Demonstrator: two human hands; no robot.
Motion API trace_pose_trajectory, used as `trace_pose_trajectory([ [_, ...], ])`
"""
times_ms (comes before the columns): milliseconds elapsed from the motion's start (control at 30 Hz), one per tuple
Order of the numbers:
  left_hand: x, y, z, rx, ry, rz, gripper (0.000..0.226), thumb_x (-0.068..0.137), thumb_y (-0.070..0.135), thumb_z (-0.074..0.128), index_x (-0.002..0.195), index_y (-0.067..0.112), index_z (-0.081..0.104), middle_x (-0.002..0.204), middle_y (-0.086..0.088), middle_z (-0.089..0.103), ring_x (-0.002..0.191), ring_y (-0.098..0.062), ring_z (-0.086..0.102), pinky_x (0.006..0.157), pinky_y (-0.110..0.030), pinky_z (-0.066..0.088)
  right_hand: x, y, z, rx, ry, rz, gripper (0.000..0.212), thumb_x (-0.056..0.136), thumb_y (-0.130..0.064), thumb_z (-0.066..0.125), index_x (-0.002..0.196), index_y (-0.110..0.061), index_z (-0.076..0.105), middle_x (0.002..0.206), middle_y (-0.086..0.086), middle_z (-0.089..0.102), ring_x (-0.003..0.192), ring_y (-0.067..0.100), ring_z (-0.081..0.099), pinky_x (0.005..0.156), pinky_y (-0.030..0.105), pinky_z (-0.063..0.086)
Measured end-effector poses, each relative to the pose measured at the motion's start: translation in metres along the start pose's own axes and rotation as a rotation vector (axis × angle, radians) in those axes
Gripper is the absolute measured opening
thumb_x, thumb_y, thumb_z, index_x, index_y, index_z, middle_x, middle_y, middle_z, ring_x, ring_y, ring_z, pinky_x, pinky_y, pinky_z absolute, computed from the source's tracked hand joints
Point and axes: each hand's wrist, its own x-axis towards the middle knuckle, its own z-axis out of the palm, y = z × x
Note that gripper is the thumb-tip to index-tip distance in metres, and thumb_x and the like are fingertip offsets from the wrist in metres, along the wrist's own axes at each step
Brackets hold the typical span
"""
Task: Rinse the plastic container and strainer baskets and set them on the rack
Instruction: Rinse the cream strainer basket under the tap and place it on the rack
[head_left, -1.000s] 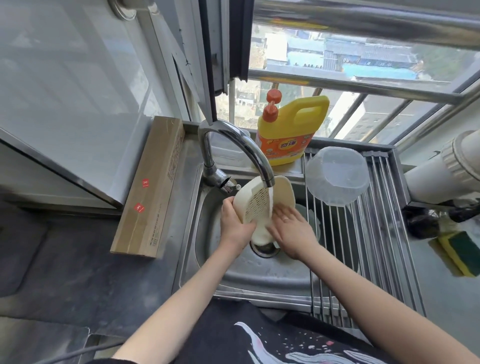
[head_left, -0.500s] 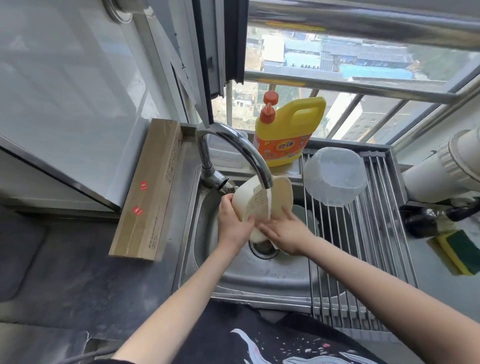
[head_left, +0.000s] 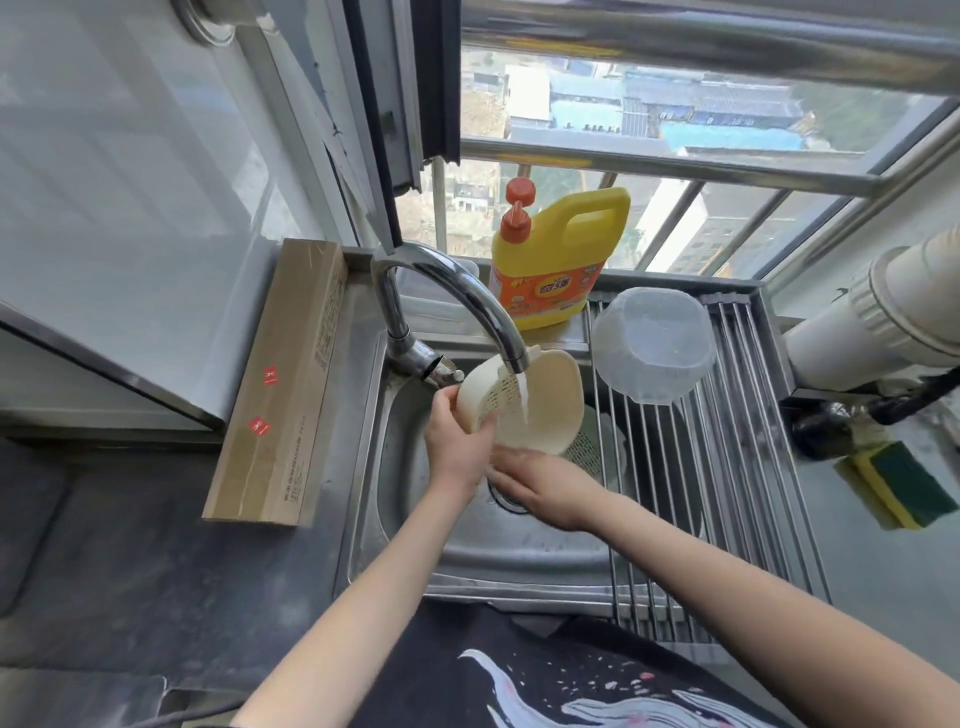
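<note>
A cream strainer basket (head_left: 540, 400) is tilted on edge under the running faucet (head_left: 467, 306), over the steel sink (head_left: 467, 545). My left hand (head_left: 457, 447) grips its left rim. My right hand (head_left: 550, 486) lies under its lower edge with fingers spread flat, touching it. A second, pale strainer basket (head_left: 589, 447) lies in the sink behind, partly under the rack bars. The clear plastic container (head_left: 654, 345) sits upside down on the roll-up rack (head_left: 753, 467) at the back.
A yellow detergent jug (head_left: 556, 260) stands behind the faucet. A long cardboard box (head_left: 285, 384) lies left of the sink. A white pipe (head_left: 883, 322) and a green-yellow sponge (head_left: 904, 486) are to the right. The window grille is behind.
My right hand slid from the basket's front face down to its lower edge. The basket turned a little under the stream. My left hand kept its grip.
</note>
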Motion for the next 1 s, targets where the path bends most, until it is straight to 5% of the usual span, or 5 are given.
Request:
trace_pose_trajectory([
  [233,0.001,-0.018,0.012,-0.387,-0.102,-0.499,0.037,0.084,-0.017,0.047,0.11,0.008,0.055,0.118,-0.019,0.06,0.11,-0.036,0.058,0.095,-0.05,0.048,-0.023,0.043,-0.023,-0.51,0.583,0.103,0.042,0.09,-0.035,0.042,0.127,-0.022,0.058,0.145,0.003,0.048,0.139,0.018,0.035,0.116,0.051,0.009],
  [333,0.009,-0.02,0.018,-0.618,-0.156,-0.703,0.051,0.088,-0.021,0.038,0.135,-0.001,0.042,0.136,-0.024,0.049,0.126,-0.041,0.046,0.103,-0.051,0.04,-0.02,0.024,-0.033,-0.06,0.731,0.133,0.068,0.085,-0.016,0.055,0.144,-0.031,0.027,0.159,-0.007,0.013,0.144,0.01,0.016,0.115,0.056,0.011],
  [467,0.007,-0.014,0.022,-0.745,-0.172,-0.813,0.047,0.093,-0.016,0.038,0.138,-0.003,0.037,0.141,-0.024,0.044,0.132,-0.04,0.04,0.11,-0.054,0.031,-0.017,-0.002,-0.046,0.886,0.793,0.304,0.063,0.086,0.004,0.051,0.139,-0.028,0.043,0.136,-0.011,0.048,0.124,0.009,0.048,0.098,0.033,0.047],
  [700,0.0,-0.024,0.026,-0.79,-0.325,-1.006,0.019,0.091,0.016,0.061,0.103,0.004,0.052,0.12,-0.016,0.059,0.125,-0.036,0.049,0.1,-0.058,0.04,-0.028,-0.006,-0.043,1.121,0.897,0.36,0.052,0.082,0.018,0.05,0.118,-0.017,0.065,0.129,-0.002,0.059,0.116,0.001,0.054,0.087,0.011,0.049],
  [1000,0.005,-0.034,0.031,0.059,-0.399,-0.198,0.029,0.086,0.011,0.052,0.109,0.028,0.046,0.116,-0.003,0.061,0.109,-0.025,0.056,0.088,-0.043,0.05,-0.048,0.04,-0.031,0.77,0.507,0.831,0.045,0.089,-0.009,0.046,0.132,-0.021,0.055,0.11,0.0,0.064,0.099,0.018,0.056,0.09,0.04,0.05],
])
